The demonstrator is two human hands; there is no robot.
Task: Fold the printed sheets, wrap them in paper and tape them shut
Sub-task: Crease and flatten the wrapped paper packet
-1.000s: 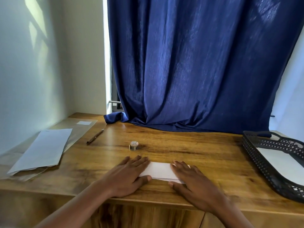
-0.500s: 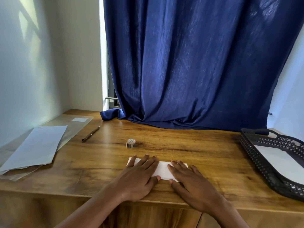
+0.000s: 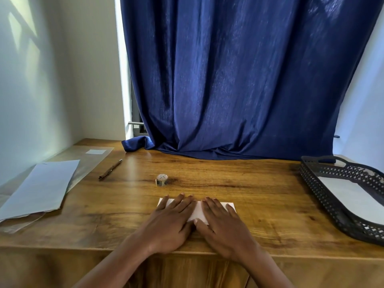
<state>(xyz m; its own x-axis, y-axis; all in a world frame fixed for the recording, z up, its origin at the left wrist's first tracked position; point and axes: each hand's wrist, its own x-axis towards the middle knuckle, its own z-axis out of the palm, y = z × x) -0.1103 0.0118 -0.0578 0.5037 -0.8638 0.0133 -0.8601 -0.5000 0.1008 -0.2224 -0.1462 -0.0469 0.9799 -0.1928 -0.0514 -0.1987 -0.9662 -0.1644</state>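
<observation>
The small white folded paper packet (image 3: 198, 210) lay flat near the front edge of the brown wooden bench (image 3: 259, 196), and both hands pressed down on it. The left hand (image 3: 170, 221) covered its left half and the right hand (image 3: 223, 224) its right half, with the fingers (image 3: 182, 202) of each straight and flat on the paper, grasping nothing, the thumbs almost meeting at the near edge. This looked like the folding step, the crease being flattened; next would likely come fetching wrapping paper and setting the packet on it. Just beyond the packet stood a small roll of patterned tape (image 3: 161, 180), apart from it. Farther left lay a slim brown pen (image 3: 110, 169), and at the far left a large pale sheet of paper (image 3: 39, 190) rested on clear plastic sleeves (image 3: 91, 161). A black perforated plastic tray (image 3: 332, 196) at the right held white paper and was cut off by the frame. Most of the packet was hidden under the hands, so any print or number of layers could not be made out.
</observation>
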